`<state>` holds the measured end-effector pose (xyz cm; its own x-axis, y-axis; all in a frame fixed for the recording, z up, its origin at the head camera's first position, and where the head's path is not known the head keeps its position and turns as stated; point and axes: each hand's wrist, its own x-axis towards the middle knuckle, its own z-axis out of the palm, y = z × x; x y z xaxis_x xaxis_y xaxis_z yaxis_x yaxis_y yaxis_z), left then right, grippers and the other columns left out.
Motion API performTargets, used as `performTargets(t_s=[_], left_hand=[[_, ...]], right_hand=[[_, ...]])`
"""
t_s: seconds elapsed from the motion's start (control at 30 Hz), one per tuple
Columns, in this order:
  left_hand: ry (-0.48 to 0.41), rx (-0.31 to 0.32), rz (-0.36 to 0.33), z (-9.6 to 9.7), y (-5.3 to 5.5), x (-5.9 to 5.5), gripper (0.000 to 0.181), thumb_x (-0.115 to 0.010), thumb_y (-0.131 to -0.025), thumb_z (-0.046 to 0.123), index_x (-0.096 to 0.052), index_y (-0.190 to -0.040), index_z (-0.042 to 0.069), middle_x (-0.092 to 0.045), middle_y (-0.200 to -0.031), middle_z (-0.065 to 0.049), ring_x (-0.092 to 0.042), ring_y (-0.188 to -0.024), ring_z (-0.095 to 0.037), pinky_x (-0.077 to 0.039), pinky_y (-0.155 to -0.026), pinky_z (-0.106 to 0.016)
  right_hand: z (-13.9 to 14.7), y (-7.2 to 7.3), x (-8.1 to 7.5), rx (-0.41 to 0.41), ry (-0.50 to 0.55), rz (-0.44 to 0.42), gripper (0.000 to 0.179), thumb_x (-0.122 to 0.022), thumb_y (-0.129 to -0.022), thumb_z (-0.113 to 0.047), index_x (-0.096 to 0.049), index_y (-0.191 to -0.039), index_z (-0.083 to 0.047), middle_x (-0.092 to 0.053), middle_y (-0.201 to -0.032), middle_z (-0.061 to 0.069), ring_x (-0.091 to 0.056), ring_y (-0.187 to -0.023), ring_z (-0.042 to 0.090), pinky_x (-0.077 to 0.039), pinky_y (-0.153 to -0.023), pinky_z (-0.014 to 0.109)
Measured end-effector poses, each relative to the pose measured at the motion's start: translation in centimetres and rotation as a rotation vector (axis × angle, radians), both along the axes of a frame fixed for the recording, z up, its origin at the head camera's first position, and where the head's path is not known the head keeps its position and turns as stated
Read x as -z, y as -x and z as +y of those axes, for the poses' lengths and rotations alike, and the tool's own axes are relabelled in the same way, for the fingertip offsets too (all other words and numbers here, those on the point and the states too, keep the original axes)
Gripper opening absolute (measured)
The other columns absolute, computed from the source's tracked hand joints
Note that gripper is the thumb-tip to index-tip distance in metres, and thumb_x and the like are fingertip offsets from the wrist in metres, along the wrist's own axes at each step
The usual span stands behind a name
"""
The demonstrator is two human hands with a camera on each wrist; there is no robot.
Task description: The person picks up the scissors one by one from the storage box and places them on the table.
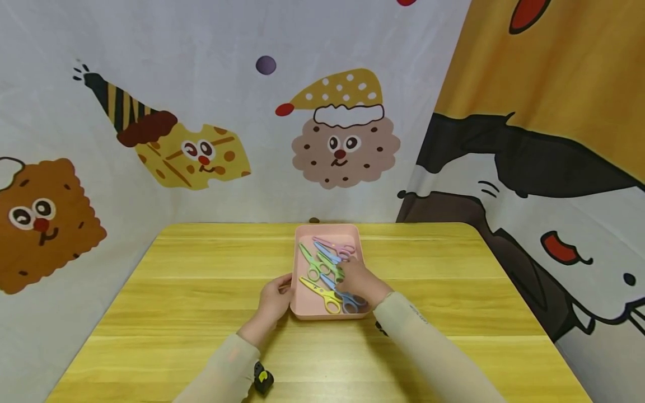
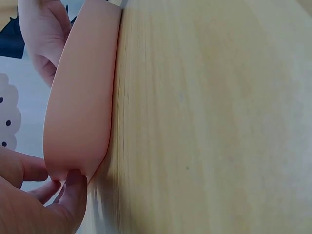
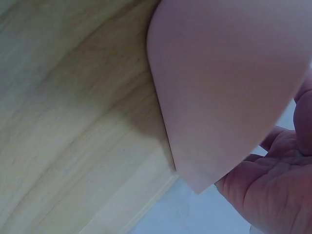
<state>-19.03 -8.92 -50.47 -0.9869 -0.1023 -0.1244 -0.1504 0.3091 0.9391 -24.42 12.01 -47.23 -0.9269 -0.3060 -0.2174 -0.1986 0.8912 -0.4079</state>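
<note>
A pink tray (image 1: 330, 317) lies on the table and holds several children's scissors: pink scissors (image 1: 327, 243) at the far end, yellow scissors (image 1: 316, 289) at the near end, green scissors (image 1: 306, 254) at the left, and blue pairs among them. My left hand (image 1: 274, 299) holds the tray's near left corner, thumb and fingers against its outer walls in the left wrist view. Over the tray's right wall reaches my right hand (image 1: 356, 278), its fingertips down among green and blue scissors in the middle. What those fingers hold is hidden by the hand and, in the right wrist view, by the tray wall.
The wooden table (image 1: 216, 252) extends on both sides of the tray, its far edge close behind it. A cloth backdrop (image 1: 216, 67) with cartoon figures hangs behind and beside the table. A small black device (image 1: 263, 379) is at my left sleeve.
</note>
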Motion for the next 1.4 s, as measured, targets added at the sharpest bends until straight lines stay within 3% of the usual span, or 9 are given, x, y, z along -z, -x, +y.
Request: performTargets(t_s=[0.4,0.73,1.03,1.27,1.4], left_hand=[[0.013,-0.017,0.007,0.12,0.16,0.15,0.038,-0.056,-0.089,-0.002,-0.057,-0.127,-0.004,-0.06,-0.121,-0.021,-0.061,-0.105,-0.03,-0.056,-0.084,-0.033],[0.019,-0.021,0.0,0.24,0.05,0.12,0.037,-0.055,-0.09,-0.002,-0.056,-0.127,-0.004,-0.06,-0.121,-0.02,-0.061,-0.106,-0.03,-0.055,-0.086,-0.033],[0.02,-0.029,0.013,0.35,-0.01,0.02,0.037,-0.055,-0.089,-0.003,-0.056,-0.127,-0.005,-0.06,-0.119,-0.021,-0.061,-0.104,-0.03,-0.056,-0.085,-0.033],[0.011,-0.021,0.007,0.3,-0.08,0.16,0.037,-0.055,-0.09,-0.002,-0.055,-0.127,-0.006,-0.06,-0.12,-0.021,-0.06,-0.105,-0.029,-0.055,-0.086,-0.032],[0.013,-0.021,0.007,0.32,-0.05,0.23,0.038,-0.055,-0.09,-0.002,-0.055,-0.128,-0.005,-0.06,-0.119,-0.02,-0.061,-0.106,-0.029,-0.055,-0.086,-0.032]], right_hand=[[0.17,0.05,-0.23,0.017,0.028,0.014,0.063,-0.081,-0.07,-0.02,-0.057,-0.125,0.002,-0.05,-0.126,0.019,-0.05,-0.11,0.028,-0.044,-0.102,0.043],[0.06,-0.19,-0.32,-0.008,-0.003,0.078,0.065,-0.085,-0.063,-0.021,-0.061,-0.119,0.002,-0.054,-0.114,0.012,-0.051,-0.089,0.019,-0.05,-0.086,0.035],[0.01,-0.31,-0.41,0.012,-0.003,0.072,0.065,-0.085,-0.063,-0.023,-0.062,-0.119,0.001,-0.055,-0.115,0.012,-0.051,-0.092,0.02,-0.049,-0.091,0.036],[0.24,-0.37,-0.32,0.021,0.013,0.114,0.059,-0.086,-0.06,-0.023,-0.065,-0.111,0.0,-0.058,-0.106,0.01,-0.051,-0.084,0.019,-0.051,-0.081,0.034],[0.43,-0.51,-0.66,0.05,0.047,0.101,0.062,-0.086,-0.062,-0.021,-0.064,-0.116,0.0,-0.058,-0.108,0.011,-0.052,-0.086,0.019,-0.051,-0.083,0.037]])
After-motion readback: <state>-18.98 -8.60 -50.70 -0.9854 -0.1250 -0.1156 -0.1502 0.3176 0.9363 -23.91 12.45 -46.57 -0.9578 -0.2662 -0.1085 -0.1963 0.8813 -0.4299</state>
